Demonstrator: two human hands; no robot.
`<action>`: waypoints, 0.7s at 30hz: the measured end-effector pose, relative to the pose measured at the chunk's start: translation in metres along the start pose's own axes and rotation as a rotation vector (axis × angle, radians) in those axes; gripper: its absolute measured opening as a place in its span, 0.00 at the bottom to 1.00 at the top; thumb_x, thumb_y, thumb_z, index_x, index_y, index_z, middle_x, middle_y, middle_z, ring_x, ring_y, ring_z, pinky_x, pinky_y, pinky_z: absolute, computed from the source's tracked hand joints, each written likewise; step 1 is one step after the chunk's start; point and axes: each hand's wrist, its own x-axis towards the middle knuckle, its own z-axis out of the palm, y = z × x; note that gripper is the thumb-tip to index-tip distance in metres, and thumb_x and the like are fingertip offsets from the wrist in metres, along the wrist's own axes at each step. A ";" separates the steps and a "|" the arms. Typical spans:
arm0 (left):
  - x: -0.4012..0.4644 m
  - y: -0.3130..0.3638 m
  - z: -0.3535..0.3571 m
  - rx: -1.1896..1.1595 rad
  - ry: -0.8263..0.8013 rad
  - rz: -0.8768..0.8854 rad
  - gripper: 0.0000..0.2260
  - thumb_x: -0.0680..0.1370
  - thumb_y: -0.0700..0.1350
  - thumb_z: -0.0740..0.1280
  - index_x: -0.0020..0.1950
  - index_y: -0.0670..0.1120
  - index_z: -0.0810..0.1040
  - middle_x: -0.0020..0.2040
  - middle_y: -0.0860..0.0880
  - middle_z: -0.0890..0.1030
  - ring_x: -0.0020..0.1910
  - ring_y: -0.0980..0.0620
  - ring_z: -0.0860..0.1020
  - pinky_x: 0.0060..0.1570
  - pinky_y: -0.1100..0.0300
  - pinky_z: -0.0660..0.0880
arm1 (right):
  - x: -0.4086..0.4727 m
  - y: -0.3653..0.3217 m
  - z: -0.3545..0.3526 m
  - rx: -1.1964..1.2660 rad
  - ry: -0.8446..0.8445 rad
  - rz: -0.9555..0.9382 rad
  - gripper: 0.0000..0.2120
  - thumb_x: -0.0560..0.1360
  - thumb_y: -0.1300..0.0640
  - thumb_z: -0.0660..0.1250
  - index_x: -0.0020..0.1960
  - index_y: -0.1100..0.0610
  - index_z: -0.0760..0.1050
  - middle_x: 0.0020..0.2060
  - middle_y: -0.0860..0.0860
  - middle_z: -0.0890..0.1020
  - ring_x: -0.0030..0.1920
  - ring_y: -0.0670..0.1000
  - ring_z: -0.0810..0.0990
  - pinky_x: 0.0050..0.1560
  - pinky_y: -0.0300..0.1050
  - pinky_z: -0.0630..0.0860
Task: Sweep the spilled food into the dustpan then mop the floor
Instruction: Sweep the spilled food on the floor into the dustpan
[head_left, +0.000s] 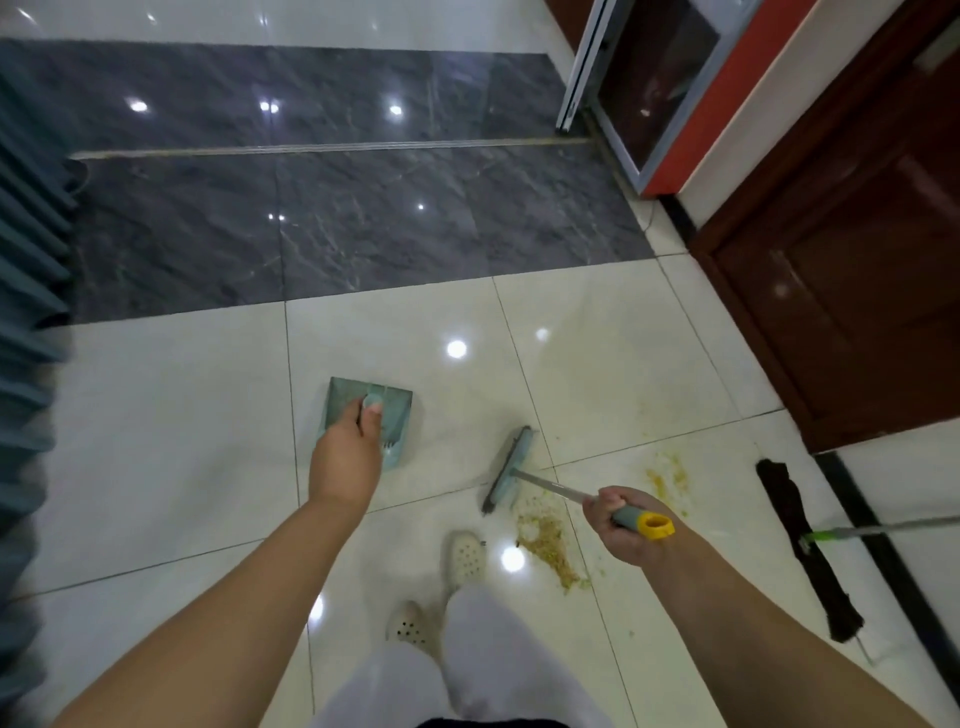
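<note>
Right fingers (605, 506) curled round the broom handle (631, 517), near its yellow end. Left fingers (370, 418) wrapped round the top of the dustpan handle (372, 401), thumb on the near side; dustpan (366, 415) standing on the floor (156, 415), left of the broom head (508, 470) and well apart from the food (545, 538).

Advice for the step: bring the dustpan closer to the food, lip flat on the tile, no gap. Then short, low strokes toward it, bristles pressed lightly, starting from the far patch (667, 475) so nothing stays behind.

Broom shaft running from the right hand (623, 525) up and left to the head. Long axis of the head across the shaft, from near-left to far-right, bristle side turned left. Mop (802, 545) lying at the right, untouched.
</note>
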 end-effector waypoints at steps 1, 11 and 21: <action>0.003 0.002 0.001 0.005 -0.005 0.005 0.21 0.83 0.54 0.51 0.66 0.44 0.73 0.53 0.38 0.81 0.52 0.40 0.79 0.49 0.53 0.75 | 0.002 -0.001 0.003 0.012 -0.015 0.017 0.07 0.80 0.63 0.54 0.49 0.68 0.66 0.28 0.60 0.70 0.13 0.48 0.67 0.15 0.32 0.68; 0.075 0.032 0.010 0.033 0.010 0.007 0.22 0.82 0.56 0.51 0.66 0.45 0.74 0.52 0.40 0.82 0.50 0.41 0.79 0.50 0.49 0.78 | 0.036 -0.010 0.104 -0.038 -0.149 0.122 0.07 0.80 0.65 0.53 0.48 0.69 0.66 0.34 0.54 0.65 0.14 0.48 0.66 0.15 0.32 0.67; 0.196 0.095 0.027 0.113 0.016 -0.004 0.23 0.82 0.57 0.50 0.66 0.45 0.73 0.55 0.41 0.82 0.53 0.41 0.79 0.53 0.47 0.78 | 0.099 -0.056 0.233 -0.079 -0.224 0.198 0.07 0.79 0.65 0.52 0.48 0.69 0.65 0.32 0.57 0.68 0.14 0.47 0.67 0.14 0.32 0.66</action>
